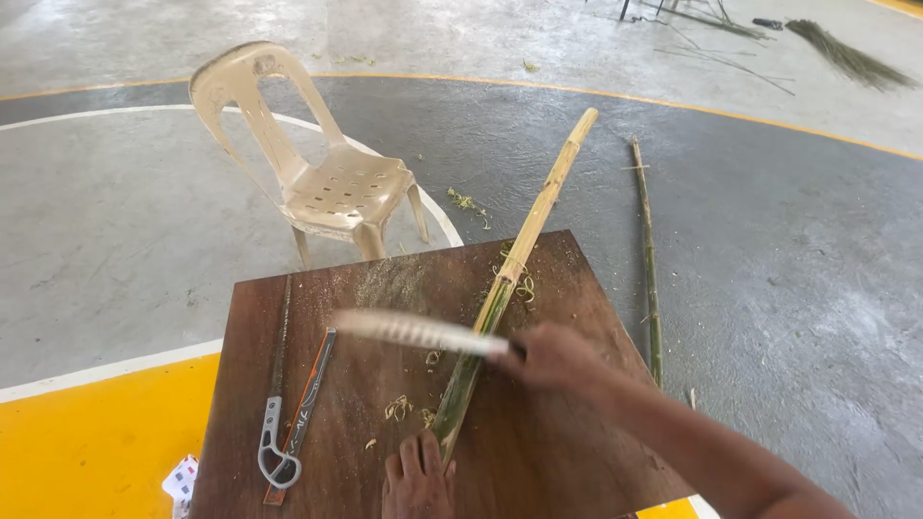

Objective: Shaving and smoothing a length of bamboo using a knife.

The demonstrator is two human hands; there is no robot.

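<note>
**Bamboo pole pinned on worktop, blade across it**

Pole [512,266]: long bamboo, lying diagonally on the brown wooden worktop [577,452]. Near end sits at the front edge under the left hand; far end overhangs the back edge and sticks out over the concrete floor [788,269]. Near half is green, far half pale yellow.

Left hand [417,478]: fingers laid over the near end of the pole, pressing it down. Looks more like a pin than a full wrap; can't see the thumb side.

Right hand [550,356]: closed around the handle of a long blade [413,332]. Blade is motion-blurred, lying crosswise, meeting the pole about midway along the part on the worktop.

Handling, my read:
- Stiff and probably light for its length: hollow stalk, no sag visible in the overhang.
- Round and smooth-skinned, so likely to roll or skid on the flat board unless held down. The long overhang adds leverage against the pinning hand.
- Likely splits along the grain; cut edges and slivers could be sharp.
- Best hold: near end, well back from the blade, as the left hand has it now.

Around it: curled shavings [397,407] on the worktop, a hand saw [300,415] and a thin rod [280,336] at the left edge, a thinner green stalk [650,259] on the floor to the right, a beige plastic chair [327,183] behind.
</note>
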